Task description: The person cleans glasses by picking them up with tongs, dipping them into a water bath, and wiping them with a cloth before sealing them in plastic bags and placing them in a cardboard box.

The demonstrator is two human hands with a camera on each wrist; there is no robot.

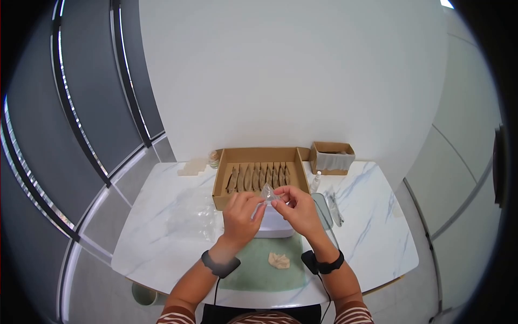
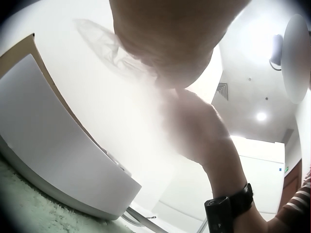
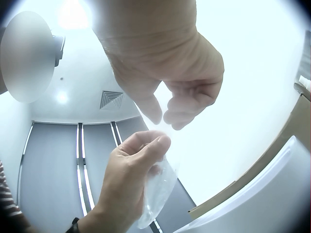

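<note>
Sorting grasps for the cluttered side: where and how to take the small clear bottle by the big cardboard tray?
Round the body of the bottle, below its narrower top, coming from its right. It stands upright, so its sides look easy to wrap; the tray likely crowds its left, and the smaller box is behind.

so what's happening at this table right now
A person has a small clear plastic bag pinched in the fingers of the left hand and right hand, held up near a white tub. Beyond the tub, an open cardboard box holds a row of thin brown pieces. A crumpled beige piece lies on the green mat on the near side.
</note>
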